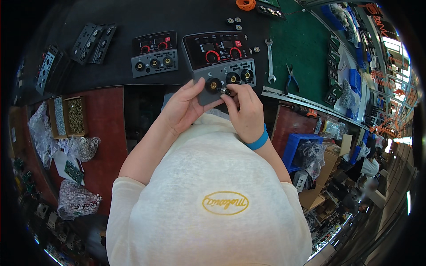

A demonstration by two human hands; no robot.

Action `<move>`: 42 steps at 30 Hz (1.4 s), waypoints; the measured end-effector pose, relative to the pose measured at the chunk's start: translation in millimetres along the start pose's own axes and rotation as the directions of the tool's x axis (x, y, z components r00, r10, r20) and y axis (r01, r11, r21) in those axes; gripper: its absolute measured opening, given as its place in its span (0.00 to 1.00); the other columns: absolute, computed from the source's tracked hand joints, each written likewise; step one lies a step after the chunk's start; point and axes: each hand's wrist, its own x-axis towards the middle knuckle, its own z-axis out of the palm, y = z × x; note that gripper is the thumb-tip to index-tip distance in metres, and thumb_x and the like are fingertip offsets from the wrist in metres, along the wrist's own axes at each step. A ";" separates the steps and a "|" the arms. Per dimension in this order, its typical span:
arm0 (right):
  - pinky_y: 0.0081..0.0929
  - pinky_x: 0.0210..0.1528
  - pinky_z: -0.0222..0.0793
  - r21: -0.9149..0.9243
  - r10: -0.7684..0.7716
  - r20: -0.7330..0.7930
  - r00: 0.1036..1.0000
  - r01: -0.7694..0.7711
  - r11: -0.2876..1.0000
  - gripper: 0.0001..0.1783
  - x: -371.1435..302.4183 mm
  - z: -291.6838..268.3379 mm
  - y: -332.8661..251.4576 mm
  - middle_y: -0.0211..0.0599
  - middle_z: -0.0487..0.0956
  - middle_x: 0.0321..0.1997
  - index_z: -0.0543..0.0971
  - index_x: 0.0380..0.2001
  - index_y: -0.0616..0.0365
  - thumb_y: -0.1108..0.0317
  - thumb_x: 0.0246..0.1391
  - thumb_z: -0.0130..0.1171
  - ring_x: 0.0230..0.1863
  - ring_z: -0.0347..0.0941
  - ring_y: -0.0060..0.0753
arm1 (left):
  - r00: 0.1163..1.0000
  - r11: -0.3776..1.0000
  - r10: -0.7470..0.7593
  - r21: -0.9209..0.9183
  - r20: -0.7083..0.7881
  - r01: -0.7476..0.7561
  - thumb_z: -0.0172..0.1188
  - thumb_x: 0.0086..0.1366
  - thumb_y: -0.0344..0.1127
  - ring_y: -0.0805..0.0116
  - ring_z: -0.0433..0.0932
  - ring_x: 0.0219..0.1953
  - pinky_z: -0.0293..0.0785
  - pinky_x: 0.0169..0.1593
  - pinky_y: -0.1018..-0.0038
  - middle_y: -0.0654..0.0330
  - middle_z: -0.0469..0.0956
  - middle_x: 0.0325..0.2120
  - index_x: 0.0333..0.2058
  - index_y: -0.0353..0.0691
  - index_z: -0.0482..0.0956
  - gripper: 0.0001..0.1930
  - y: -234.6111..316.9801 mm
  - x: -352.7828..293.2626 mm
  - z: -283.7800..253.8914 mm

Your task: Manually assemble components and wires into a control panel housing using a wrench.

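Note:
A grey-and-black control panel [219, 55] with red dial markings is tilted up in front of me. My left hand [188, 104] grips its lower left corner, thumb on the front and fingers behind. Two black round sockets with brass centres, a left socket [214, 85] and a middle socket [233, 78], sit on its grey lower part beside a third. At the panel's lower edge, my right hand [244, 108] pinches a small silver round metal fitting [226, 91] against the face, right of the left socket. The fingers partly hide this fitting.
Another control panel [154, 55] lies to the left on the black mat, with bare panels [94, 43] farther left. Several loose nuts [238, 27] lie behind. A wrench [270, 60] and pliers [290, 80] rest on the green mat. A parts box [75, 116] is at left, a blue bin [301, 148] at right.

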 end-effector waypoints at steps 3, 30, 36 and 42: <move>0.31 0.32 0.70 -0.025 -0.037 -0.003 0.999 0.037 0.999 0.11 0.3 -5.8 1.7 0.42 0.74 0.30 0.74 0.33 0.64 0.76 0.43 0.61 0.31 0.72 0.41 | 1.000 1.000 0.010 0.000 -0.007 -0.010 0.43 0.69 0.40 0.64 0.69 0.54 0.70 0.57 0.62 0.54 0.70 0.48 0.54 0.39 0.62 0.18 -0.5 -2.6 1.9; 0.31 0.30 0.69 -0.217 -0.322 0.138 0.937 0.345 0.913 0.11 10.4 -20.0 -0.1 0.43 0.74 0.29 0.75 0.31 0.66 0.79 0.39 0.61 0.29 0.72 0.43 | 1.000 0.998 -0.007 0.068 -0.004 0.007 0.46 0.68 0.39 0.65 0.70 0.53 0.69 0.57 0.63 0.55 0.70 0.47 0.51 0.39 0.66 0.16 -8.4 -5.7 3.2; 0.33 0.30 0.69 -0.170 -0.282 0.120 0.952 0.299 0.939 0.10 9.7 -19.0 3.5 0.43 0.73 0.26 0.74 0.29 0.66 0.79 0.40 0.61 0.28 0.71 0.44 | 0.999 0.989 0.024 0.145 -0.048 -0.017 0.42 0.70 0.41 0.64 0.70 0.53 0.70 0.57 0.63 0.52 0.69 0.48 0.52 0.38 0.63 0.18 -8.6 -4.8 13.6; 0.32 0.31 0.70 -0.113 -0.100 0.065 0.993 0.107 0.988 0.08 1.6 -4.9 6.9 0.44 0.74 0.27 0.72 0.28 0.65 0.77 0.43 0.59 0.29 0.73 0.43 | 0.996 0.985 0.028 0.173 -0.086 -0.012 0.41 0.70 0.42 0.65 0.69 0.54 0.72 0.56 0.66 0.52 0.68 0.49 0.53 0.38 0.61 0.19 -9.2 -4.2 14.0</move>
